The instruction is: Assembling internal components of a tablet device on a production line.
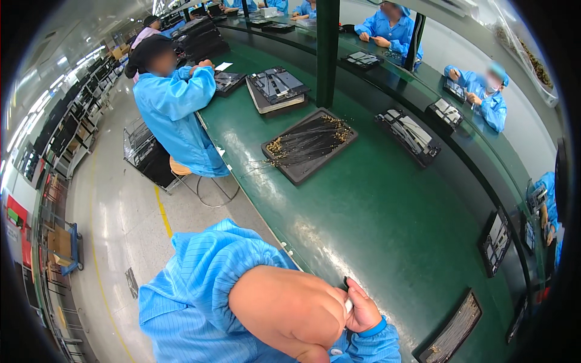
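Observation:
My left hand (pixel 311 311) is in front of me at the table's near edge, its back toward the view and its fingers curled closed. What those fingers hold, if anything, is hidden. Right against it, my right hand (pixel 365 310) is closed, thumb up, with a blue band at the wrist. Between the two hands shows a bit of a small white piece (pixel 348 305). A small black tip (pixel 346 282) sticks up beside the right thumb. The kind of either piece cannot be made out.
On the green table (pixel 363 224), a dark tray (pixel 296 175) holds many thin black cables with gold-coloured ends. Another cable tray (pixel 451 330) lies at lower right. Flat device assemblies (pixel 278 83) sit farther back. A co-worker in blue (pixel 172 106) sits left; a green post (pixel 327 54) rises behind.

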